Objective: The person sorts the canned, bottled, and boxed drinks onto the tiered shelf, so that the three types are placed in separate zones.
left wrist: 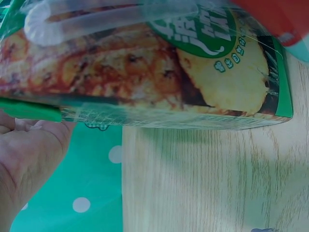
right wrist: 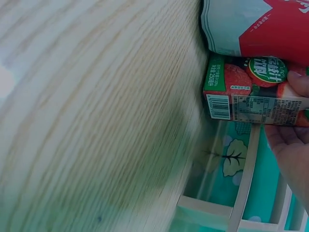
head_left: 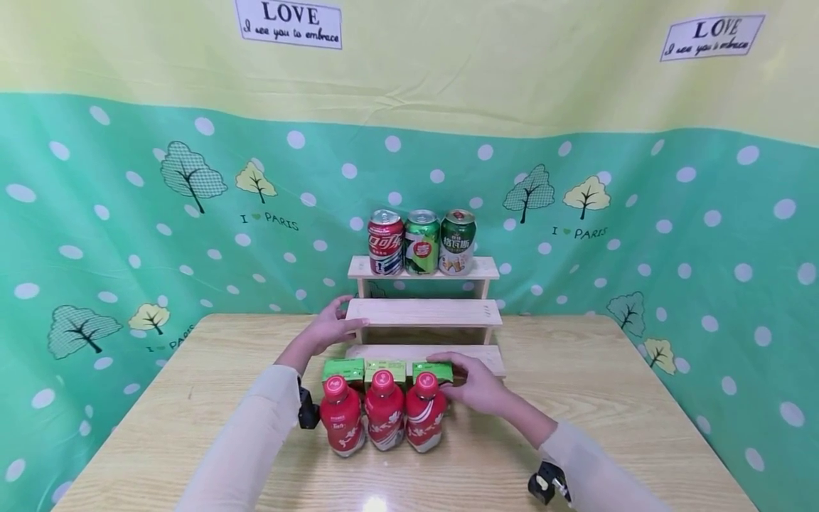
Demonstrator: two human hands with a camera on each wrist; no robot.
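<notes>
My left hand (head_left: 329,328) grips the left end of the middle step of a three-tier wooden shelf (head_left: 422,313). Its palm (left wrist: 31,154) shows partly behind a juice box (left wrist: 145,77) with a straw in the left wrist view. My right hand (head_left: 476,384) holds the rightmost juice box (head_left: 431,370), thumb on its front and fingers behind, as the right wrist view shows. Two more boxes, a green juice box (head_left: 343,370) and a yellow-green juice box (head_left: 386,370), stand left of it. Three red bottles (head_left: 386,419) stand in front, partly hiding the boxes.
On the top step stand a red cola can (head_left: 386,245), a green can (head_left: 421,245) and a dark green and white can (head_left: 457,245). The wooden table (head_left: 608,398) reaches back to a green dotted cloth (head_left: 269,178) behind the shelf.
</notes>
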